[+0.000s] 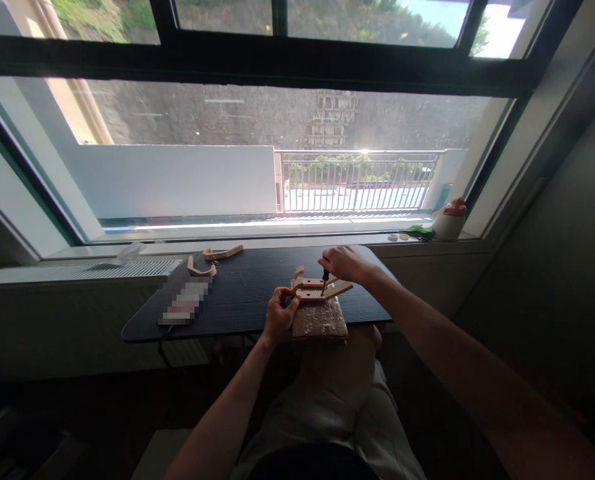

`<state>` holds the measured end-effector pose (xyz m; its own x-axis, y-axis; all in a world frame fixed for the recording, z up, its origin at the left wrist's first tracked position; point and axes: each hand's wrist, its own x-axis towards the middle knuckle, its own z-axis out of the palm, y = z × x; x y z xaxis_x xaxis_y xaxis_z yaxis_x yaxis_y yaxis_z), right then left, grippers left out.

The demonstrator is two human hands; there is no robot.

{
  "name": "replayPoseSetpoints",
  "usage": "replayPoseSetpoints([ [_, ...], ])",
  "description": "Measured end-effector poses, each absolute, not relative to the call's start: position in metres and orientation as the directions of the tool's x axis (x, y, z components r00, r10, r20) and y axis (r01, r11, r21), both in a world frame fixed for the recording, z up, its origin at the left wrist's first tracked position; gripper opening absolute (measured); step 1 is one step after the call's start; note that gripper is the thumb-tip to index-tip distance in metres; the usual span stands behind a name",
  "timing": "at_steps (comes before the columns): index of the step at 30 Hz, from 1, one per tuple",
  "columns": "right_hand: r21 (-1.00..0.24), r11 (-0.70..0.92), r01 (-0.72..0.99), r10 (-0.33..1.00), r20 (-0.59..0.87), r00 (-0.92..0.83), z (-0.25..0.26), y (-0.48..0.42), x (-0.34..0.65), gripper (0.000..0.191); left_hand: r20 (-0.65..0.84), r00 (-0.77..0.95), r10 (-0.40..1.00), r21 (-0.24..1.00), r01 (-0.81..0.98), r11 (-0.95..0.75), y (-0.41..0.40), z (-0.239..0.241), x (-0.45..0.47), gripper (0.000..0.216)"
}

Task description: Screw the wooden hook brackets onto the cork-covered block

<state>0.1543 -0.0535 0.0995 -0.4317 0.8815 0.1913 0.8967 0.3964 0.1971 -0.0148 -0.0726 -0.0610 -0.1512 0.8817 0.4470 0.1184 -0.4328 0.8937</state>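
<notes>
My right hand (pixel 345 263) is closed around the handle of a small dark screwdriver (pixel 325 275), which points down. Its tip meets a pale wooden piece (pixel 313 295) with dark holes and angled ends. At that piece's left end, the fingers of my left hand (pixel 280 312) pinch the wood. A second, similar wooden strip (pixel 311 283) lies just behind it. Under the wood is a brown block (pixel 319 321) with a shiny, wrapped-looking surface, sticking out over the table's front edge. Fingers hide part of the wood's left end.
On the dark table (pixel 257 293), a curved wooden piece (pixel 202 268) and an angled one (pixel 223 253) lie at the back left. A blurred-out flat item (pixel 186 301) is nearer. A white container (pixel 448 225) stands on the windowsill at right; a radiator (pixel 77 272) is at left.
</notes>
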Motion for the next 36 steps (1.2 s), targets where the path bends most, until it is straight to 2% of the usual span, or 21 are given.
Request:
replayPoseSetpoints([
  [6, 0.211, 0.385, 0.899, 0.892, 0.163, -0.421, 0.109, -0.056, 0.152, 0.044, 0.455, -0.162, 0.875, 0.889, 0.127, -0.439, -0.067, -0.069, -0.016, 0.021],
  [14, 0.196, 0.518, 0.832, 0.827, 0.131, -0.546, 0.107, -0.063, 0.159, 0.032, 0.455, -0.151, 0.878, 0.890, 0.111, -0.443, -0.067, -0.068, -0.015, 0.020],
  [23, 0.180, 0.401, 0.898, 0.894, 0.139, -0.427, 0.096, -0.050, 0.160, 0.042, 0.447, -0.149, 0.882, 0.893, 0.129, -0.431, -0.071, -0.064, -0.015, 0.020],
  [28, 0.184, 0.374, 0.909, 0.914, 0.096, -0.395, 0.104, -0.051, 0.162, 0.044, 0.426, -0.163, 0.890, 0.904, 0.104, -0.414, -0.071, -0.063, -0.014, 0.022],
  [36, 0.160, 0.482, 0.862, 0.862, 0.090, -0.499, 0.115, -0.064, 0.164, 0.028, 0.439, -0.161, 0.884, 0.898, 0.105, -0.427, -0.068, -0.067, -0.014, 0.022],
])
